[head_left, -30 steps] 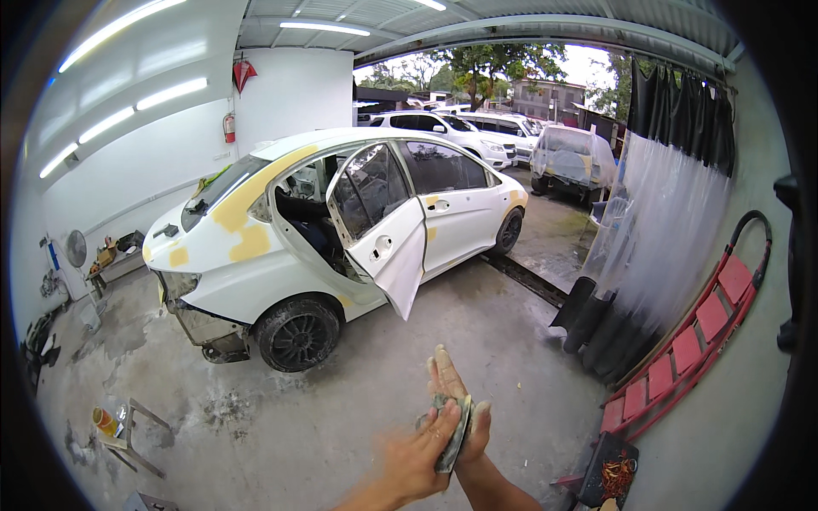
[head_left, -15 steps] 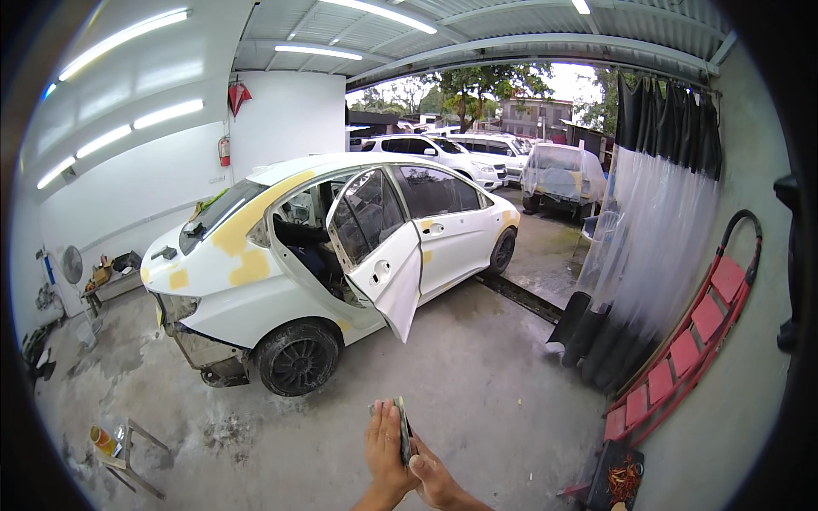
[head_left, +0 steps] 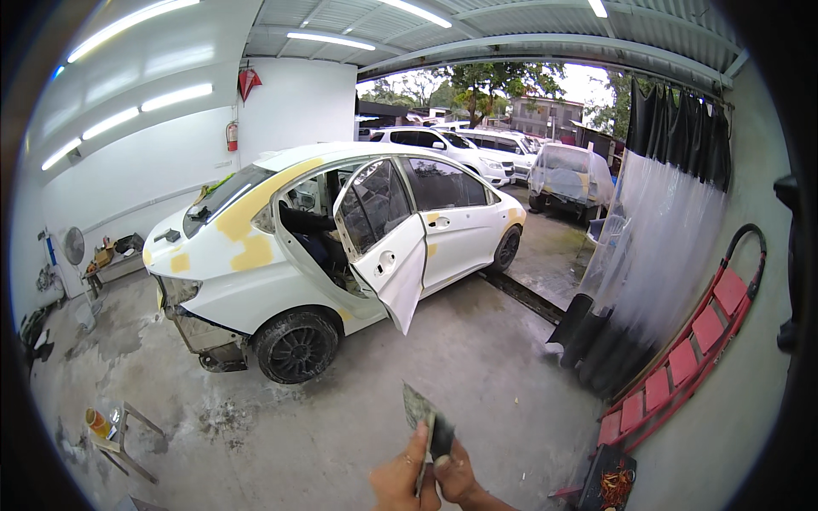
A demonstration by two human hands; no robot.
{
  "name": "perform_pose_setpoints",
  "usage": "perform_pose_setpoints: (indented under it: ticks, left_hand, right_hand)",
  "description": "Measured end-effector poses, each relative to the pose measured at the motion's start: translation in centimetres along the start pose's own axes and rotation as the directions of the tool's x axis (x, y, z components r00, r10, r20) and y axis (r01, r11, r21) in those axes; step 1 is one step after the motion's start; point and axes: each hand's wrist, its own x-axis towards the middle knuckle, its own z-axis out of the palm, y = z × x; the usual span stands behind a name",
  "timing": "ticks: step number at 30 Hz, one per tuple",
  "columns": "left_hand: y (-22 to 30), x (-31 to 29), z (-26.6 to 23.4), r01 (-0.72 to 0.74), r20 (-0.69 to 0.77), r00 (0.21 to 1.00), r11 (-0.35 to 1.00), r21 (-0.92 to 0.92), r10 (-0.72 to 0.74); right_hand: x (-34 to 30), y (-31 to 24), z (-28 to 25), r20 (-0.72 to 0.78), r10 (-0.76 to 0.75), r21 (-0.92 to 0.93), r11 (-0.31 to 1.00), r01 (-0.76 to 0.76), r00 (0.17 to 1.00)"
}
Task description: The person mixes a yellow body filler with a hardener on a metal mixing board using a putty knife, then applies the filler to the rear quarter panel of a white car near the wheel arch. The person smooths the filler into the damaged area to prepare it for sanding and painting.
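Observation:
Low in the middle of the head view, my left hand (head_left: pixel 397 479) has its fingers closed round a worn grey-green piece of sandpaper (head_left: pixel 416 404), whose pointed corner sticks up. My right hand (head_left: pixel 457 475) grips a small dark block (head_left: pixel 441 437) against the sheet's right side. Their lower ends are hidden by my fingers. Beyond both hands, untouched, stands a white sedan (head_left: pixel 217 294) with yellow filler patches (head_left: pixel 252 253) on its rear quarter. The sedan's rear door (head_left: pixel 400 277) hangs open, and the rear bumper is off.
A small stool (head_left: pixel 122 430) bearing a yellow-orange container (head_left: pixel 98 422) stands at near left. Along the right wall lean a red folding ladder (head_left: pixel 682 362) and a dark box (head_left: pixel 607 479). A clear plastic curtain (head_left: pixel 656 230) hangs beside the opening. Parked vehicles (head_left: pixel 452 149) stand outside.
My hands have gone from pressed flat together round the sandpaper to fingers gripping it and the block, with more of the sheet showing. The view has shifted slightly.

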Motion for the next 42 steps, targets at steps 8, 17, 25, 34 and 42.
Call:
perform_pose_setpoints:
  ticks: [8, 17, 25, 34, 42]
  left_hand:
    - [-3.0, 5.3, -4.8, 0.146, -0.320, 0.873, 0.822, -0.550, -0.369]
    - [-4.5, -2.6, -0.5, -0.114, 0.079, 0.992, 0.957, 0.267, 0.096]
    - [-6.1, -2.7, -2.3, 0.027, 0.036, 0.999, 0.992, 0.127, -0.031]
    - [-9.0, -2.5, -13.7, 0.075, -0.385, 0.914, 0.987, -0.145, -0.126]
    - [-18.4, -10.5, -29.8, -0.210, 0.000, 0.832, -0.316, -0.925, -0.554]
  right_hand:
    - [-0.5, -1.6, 2.7, 0.076, 0.339, -0.097, 0.938, -0.331, 0.938]
    - [1.8, 1.7, 0.5, -0.019, 0.543, 0.332, 0.796, -0.507, 0.840]
    - [-0.3, 3.5, 2.0, -0.007, 0.382, 0.719, 0.644, -0.261, 0.924]
    - [0.3, 3.0, 10.5, 0.327, 0.190, 0.128, 0.962, -0.242, 0.926]
    - [2.6, 1.3, 21.4, 0.462, -0.240, -0.176, 0.919, 0.354, 0.854]
